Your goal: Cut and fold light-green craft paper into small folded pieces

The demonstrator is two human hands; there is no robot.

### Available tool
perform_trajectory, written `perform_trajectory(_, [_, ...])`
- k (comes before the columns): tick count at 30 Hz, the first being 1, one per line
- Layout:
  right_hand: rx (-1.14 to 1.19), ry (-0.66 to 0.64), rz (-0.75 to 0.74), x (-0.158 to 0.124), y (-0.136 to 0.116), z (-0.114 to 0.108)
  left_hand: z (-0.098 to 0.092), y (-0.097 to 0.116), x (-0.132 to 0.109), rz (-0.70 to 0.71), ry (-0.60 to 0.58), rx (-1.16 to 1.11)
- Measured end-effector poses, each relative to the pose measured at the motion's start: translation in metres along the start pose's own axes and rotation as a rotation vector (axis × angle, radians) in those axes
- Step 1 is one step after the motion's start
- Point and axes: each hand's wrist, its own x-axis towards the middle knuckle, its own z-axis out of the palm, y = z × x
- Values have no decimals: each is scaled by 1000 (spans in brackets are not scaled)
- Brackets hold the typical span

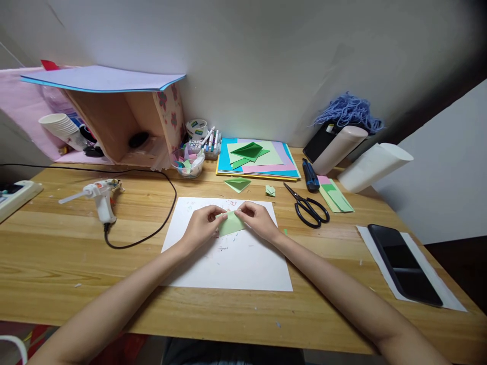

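Observation:
Between my hands is a light green paper [231, 226], held over a white sheet [243, 268] marked with small coloured smudges. My left hand [203, 223] pinches its upper left edge, and my right hand [257, 219] pinches the upper right. Just beyond the sheet lie a folded green paper triangle [238, 184] and a small folded green piece [270, 190]. Black-handled scissors [307, 205] rest to the right, with their blades a little apart.
A glue gun [102, 197] with its cable lies at the left. Behind are an open box [173, 116], a cup of paper scraps [188, 165], stacked coloured paper [258, 175] and a blue cutter [311, 176]. A phone [403, 263] lies at the right.

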Motion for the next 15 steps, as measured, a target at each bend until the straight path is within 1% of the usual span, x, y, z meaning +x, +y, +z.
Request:
perform_trajectory(2, [-85, 27, -9, 0, 1, 3, 2, -3, 0, 86, 68, 175])
perform_trajectory(4, [-156, 50, -29, 0, 1, 4, 3, -5, 0, 172, 97, 307])
perform_trajectory(6, [-185, 59, -44, -1, 0, 5, 4, -6, 0, 223, 91, 380])
perform_trajectory(9, [-204, 61, -84, -2, 0, 3, 5, -6, 0, 262, 72, 472])
perform_trajectory(13, [-295, 37, -215, -6, -2, 4, 7, -6, -1, 305, 54, 592])
perform_trajectory(15, [-358, 19, -275, -8, -3, 6, 7, -6, -1, 313, 49, 614])
